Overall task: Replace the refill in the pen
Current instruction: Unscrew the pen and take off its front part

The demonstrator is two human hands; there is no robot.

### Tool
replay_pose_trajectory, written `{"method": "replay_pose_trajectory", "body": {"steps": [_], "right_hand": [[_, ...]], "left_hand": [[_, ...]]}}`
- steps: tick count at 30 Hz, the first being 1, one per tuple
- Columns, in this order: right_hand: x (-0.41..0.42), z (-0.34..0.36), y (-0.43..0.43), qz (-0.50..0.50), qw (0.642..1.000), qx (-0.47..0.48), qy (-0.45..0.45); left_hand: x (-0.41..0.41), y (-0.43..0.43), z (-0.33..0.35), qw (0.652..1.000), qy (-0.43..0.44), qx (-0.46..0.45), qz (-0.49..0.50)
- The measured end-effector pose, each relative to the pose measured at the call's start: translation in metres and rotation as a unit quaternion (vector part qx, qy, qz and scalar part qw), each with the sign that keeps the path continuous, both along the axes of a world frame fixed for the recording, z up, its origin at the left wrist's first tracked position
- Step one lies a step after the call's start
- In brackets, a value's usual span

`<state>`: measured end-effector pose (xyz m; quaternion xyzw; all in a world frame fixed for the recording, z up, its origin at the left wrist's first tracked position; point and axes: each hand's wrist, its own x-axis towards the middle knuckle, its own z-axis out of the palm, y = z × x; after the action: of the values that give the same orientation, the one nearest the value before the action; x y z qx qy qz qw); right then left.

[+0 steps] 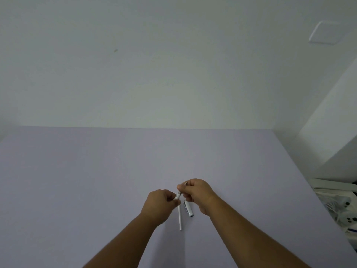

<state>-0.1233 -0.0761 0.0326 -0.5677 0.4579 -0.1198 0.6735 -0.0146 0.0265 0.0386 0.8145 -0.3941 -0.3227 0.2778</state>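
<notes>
Both hands meet over the lilac table point(96, 180). My left hand point(160, 205) pinches the white pen barrel point(177, 197) near its metal end. My right hand point(197, 194) grips the front section of the pen point(183, 185), whose tip pokes out above the fingers. The two parts touch end to end between the hands. A thin white refill point(180, 219) lies on the table below the hands, pointing towards me. A silver pen cap point(188, 208) with a clip lies just right of the refill, partly under my right hand.
A pale wall rises behind the table's far edge. To the right of the table stands a white box point(342, 207) with cables and white devices inside. A white cabinet side point(332, 132) fills the right.
</notes>
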Motion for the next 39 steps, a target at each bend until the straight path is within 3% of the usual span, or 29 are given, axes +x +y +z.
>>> {"method": "replay_pose_trajectory", "body": {"steps": [3, 8, 13, 18, 23, 29, 34, 39], "right_hand": [[0.000, 0.000, -0.002, 0.004, 0.998, 0.029, -0.050], [0.003, 0.001, -0.002, -0.004, 1.000, 0.005, 0.023], [0.001, 0.002, -0.004, 0.008, 0.998, 0.028, -0.053], [0.002, 0.002, 0.001, 0.005, 1.000, 0.006, 0.024], [-0.001, 0.001, 0.000, 0.014, 0.998, 0.040, -0.055], [-0.001, 0.003, 0.002, 0.019, 1.000, 0.020, -0.009], [0.000, 0.011, -0.001, -0.029, 0.994, 0.043, -0.094], [0.000, 0.016, -0.003, -0.007, 0.998, 0.003, -0.067]], "left_hand": [[0.001, 0.000, 0.000, 1.000, -0.002, -0.001, 0.004], [0.002, -0.002, 0.000, 1.000, 0.000, -0.002, 0.005], [0.002, -0.001, 0.000, 1.000, -0.008, 0.003, 0.005], [0.002, 0.000, 0.000, 1.000, -0.014, 0.004, 0.002], [0.002, 0.001, 0.001, 1.000, -0.020, 0.004, 0.008], [-0.001, 0.001, 0.003, 1.000, -0.019, 0.002, -0.004], [-0.001, 0.000, 0.007, 1.000, 0.019, 0.006, -0.001], [-0.003, 0.001, 0.009, 0.997, 0.075, -0.002, 0.014]]}}
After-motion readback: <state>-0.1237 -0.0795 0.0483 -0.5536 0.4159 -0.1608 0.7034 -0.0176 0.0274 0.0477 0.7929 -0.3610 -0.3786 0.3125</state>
